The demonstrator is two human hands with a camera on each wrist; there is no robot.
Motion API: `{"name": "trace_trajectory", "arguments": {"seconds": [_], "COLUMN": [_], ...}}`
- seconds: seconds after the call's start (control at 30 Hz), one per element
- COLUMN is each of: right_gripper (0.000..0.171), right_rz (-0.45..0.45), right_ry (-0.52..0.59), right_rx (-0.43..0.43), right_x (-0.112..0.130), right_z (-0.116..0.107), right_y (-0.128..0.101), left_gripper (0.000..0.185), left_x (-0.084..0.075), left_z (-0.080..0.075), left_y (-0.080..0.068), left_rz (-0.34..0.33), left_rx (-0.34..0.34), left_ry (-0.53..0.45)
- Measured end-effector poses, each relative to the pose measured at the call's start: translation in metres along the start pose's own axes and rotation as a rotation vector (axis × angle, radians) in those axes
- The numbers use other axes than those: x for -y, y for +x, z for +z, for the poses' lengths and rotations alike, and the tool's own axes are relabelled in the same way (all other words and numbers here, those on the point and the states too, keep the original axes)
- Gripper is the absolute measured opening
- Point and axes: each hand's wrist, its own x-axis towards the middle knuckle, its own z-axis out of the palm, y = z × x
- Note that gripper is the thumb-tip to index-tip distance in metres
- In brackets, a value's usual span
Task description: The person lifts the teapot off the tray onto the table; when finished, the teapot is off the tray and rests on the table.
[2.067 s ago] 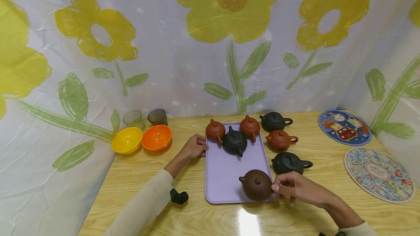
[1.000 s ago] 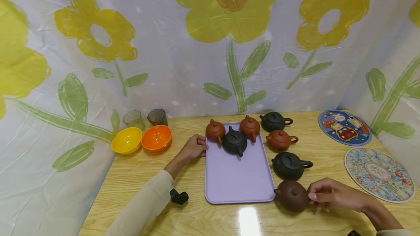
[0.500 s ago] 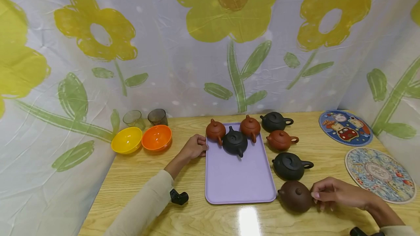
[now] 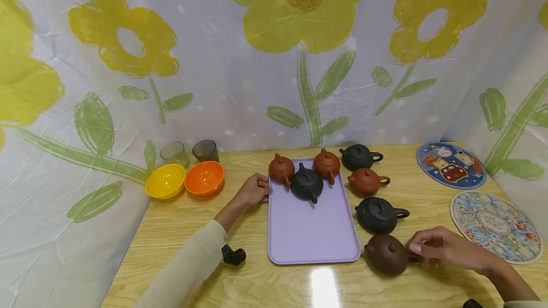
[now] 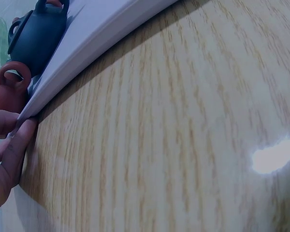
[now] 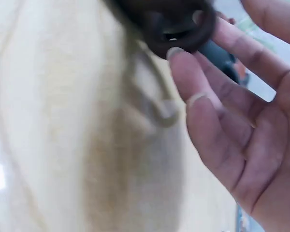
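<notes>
My left hand (image 4: 253, 190) pinches the left rim of the lilac tray (image 4: 314, 236), with fingertips above and below it in the left wrist view. On the tray's far half stand two reddish-brown teapots (image 4: 281, 169) and a black teapot (image 4: 306, 184). A dark brown teapot (image 4: 387, 255) sits on the table beside the tray's near right corner, spout toward the tray. My right hand (image 4: 447, 251) is at its handle (image 6: 183, 46). In the right wrist view the thumb stands apart and the fingers are loosely bent, one fingertip right at the loop.
A black teapot (image 4: 376, 215), another reddish-brown teapot (image 4: 366, 181) and a further black teapot (image 4: 357, 157) line the tray's right side. Two round mats (image 4: 494, 227) lie at the right. Yellow (image 4: 164, 182) and orange (image 4: 204, 178) bowls and two glasses (image 4: 205, 151) stand back left.
The dark brown teapot has moved right, from over the tray to the table. My right hand has eased back, so its handle shows between them. The left hand has stayed on the tray.
</notes>
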Motion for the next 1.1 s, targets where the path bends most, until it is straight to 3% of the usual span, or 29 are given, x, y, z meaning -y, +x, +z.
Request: {"name": "trace_trajectory", "arguments": {"seconds": [0.23,0.33,0.5,0.83,1.1], "right_gripper": [0.029,0.027,0.032,0.037,0.035], "right_rz": [0.003,-0.002,0.087,0.214,0.295], "right_ry": [-0.166,-0.191,-0.159,-0.148,-0.169], "right_rx": [-0.199,-0.26,-0.358,-0.45,-0.46], "right_x": [0.035,0.05,0.073,0.091,0.096], "right_z": [0.0,0.006,0.02,0.038,0.039], "right_y": [0.006,0.021,0.058,0.138,0.181], "left_gripper": [0.034,0.033,0.034,0.035,0.035], "left_x": [0.0,0.0,0.0,-0.003,-0.003], "left_z": [-0.001,-0.001,-0.001,0.0,0.0], "left_y": [0.001,0.0,-0.001,-0.004,-0.003], "left_rz": [0.004,0.004,0.001,-0.004,0.001], "left_rx": [-0.004,-0.002,0.002,-0.001,0.001], "left_ry": [0.005,-0.002,-0.008,-0.011,-0.007]}}
